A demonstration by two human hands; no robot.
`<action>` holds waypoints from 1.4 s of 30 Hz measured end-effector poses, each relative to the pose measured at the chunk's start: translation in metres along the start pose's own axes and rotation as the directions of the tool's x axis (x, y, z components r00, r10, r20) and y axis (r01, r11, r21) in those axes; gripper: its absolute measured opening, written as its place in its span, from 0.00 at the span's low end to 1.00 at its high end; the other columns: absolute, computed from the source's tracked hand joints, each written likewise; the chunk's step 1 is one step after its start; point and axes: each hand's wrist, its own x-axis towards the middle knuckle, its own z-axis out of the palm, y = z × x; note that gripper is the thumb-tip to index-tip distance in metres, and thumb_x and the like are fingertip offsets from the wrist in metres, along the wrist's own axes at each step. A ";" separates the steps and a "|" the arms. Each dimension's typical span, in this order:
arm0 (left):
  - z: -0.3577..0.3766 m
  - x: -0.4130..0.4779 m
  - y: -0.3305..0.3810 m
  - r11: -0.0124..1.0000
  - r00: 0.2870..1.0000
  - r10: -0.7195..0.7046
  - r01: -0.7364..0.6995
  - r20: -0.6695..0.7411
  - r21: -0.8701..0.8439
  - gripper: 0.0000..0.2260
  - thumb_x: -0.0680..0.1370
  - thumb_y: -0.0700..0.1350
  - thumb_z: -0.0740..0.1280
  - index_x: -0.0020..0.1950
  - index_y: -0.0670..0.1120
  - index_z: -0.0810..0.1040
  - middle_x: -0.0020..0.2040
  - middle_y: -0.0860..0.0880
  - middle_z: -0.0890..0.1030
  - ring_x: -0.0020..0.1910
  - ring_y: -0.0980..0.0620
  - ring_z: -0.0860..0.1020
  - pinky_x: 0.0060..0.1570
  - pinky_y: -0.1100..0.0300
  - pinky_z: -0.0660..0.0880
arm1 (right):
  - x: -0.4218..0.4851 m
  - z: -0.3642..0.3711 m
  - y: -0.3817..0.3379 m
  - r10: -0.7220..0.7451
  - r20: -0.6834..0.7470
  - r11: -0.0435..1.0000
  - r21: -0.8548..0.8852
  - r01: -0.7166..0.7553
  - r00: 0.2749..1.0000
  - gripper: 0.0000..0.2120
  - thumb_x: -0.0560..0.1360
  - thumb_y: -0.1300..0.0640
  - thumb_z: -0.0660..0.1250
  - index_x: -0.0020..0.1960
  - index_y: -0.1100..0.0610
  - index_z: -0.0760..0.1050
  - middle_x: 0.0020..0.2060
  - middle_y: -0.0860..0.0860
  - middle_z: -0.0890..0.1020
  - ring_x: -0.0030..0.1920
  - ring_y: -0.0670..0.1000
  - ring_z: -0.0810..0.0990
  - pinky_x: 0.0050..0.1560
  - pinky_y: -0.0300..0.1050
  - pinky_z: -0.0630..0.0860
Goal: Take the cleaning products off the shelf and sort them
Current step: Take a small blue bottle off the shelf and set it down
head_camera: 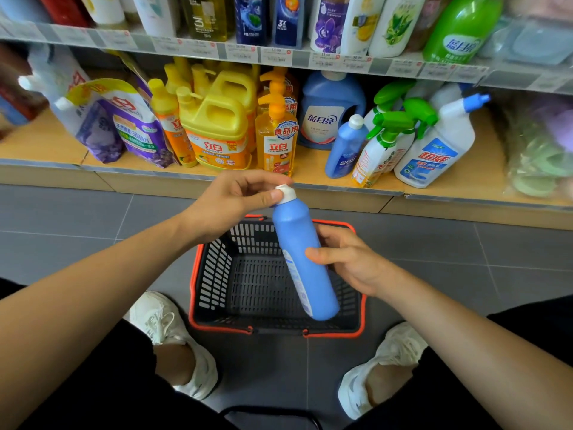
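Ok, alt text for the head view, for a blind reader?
Two hands hold a blue bottle tilted over a red-rimmed basket on the floor: left hand pinches its white cap, right hand grips its body. Cleaning products fill the shelf behind.

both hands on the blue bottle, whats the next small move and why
Probably lower the blue bottle into the basket right below it. The left hand pinches the white cap, the right hand grips the body, so it is already off the shelf, and the basket holds nothing visible.
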 end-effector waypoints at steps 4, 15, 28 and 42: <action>0.001 0.004 -0.002 0.997 0.993 -0.066 0.070 -0.103 0.037 0.11 0.82 0.43 0.66 0.61 0.41 0.83 0.55 0.35 0.83 0.49 0.47 0.81 0.52 0.55 0.81 | 0.002 0.006 -0.001 -0.117 -0.153 0.974 -0.209 0.083 0.981 0.19 0.68 0.55 0.78 0.57 0.53 0.81 0.50 0.51 0.85 0.49 0.47 0.82 0.50 0.41 0.78; 0.005 -0.001 -0.010 0.994 0.996 -0.005 0.014 -0.084 0.109 0.12 0.80 0.42 0.68 0.63 0.43 0.80 0.54 0.42 0.85 0.51 0.54 0.84 0.54 0.58 0.79 | 0.000 0.012 -0.006 -0.059 -0.212 0.982 -0.188 0.018 0.975 0.21 0.68 0.54 0.78 0.60 0.53 0.81 0.53 0.49 0.86 0.54 0.48 0.85 0.51 0.39 0.80; 0.056 -0.042 -0.042 0.915 0.994 -0.102 0.077 0.043 0.396 0.41 0.64 0.55 0.84 0.73 0.51 0.71 0.60 0.57 0.81 0.55 0.59 0.82 0.56 0.56 0.81 | 0.000 0.017 -0.024 0.145 -0.502 0.981 0.183 -0.059 0.852 0.27 0.67 0.42 0.74 0.58 0.59 0.78 0.53 0.56 0.86 0.53 0.55 0.86 0.45 0.51 0.83; 0.027 -0.024 -0.011 0.958 0.999 -0.033 0.034 -0.006 0.285 0.22 0.68 0.41 0.75 0.61 0.51 0.82 0.50 0.55 0.87 0.47 0.58 0.84 0.45 0.63 0.80 | -0.004 -0.023 -0.039 -0.535 0.021 0.059 -0.996 0.063 0.844 0.48 0.62 0.38 0.79 0.76 0.50 0.65 0.75 0.51 0.67 0.75 0.54 0.61 0.72 0.52 0.57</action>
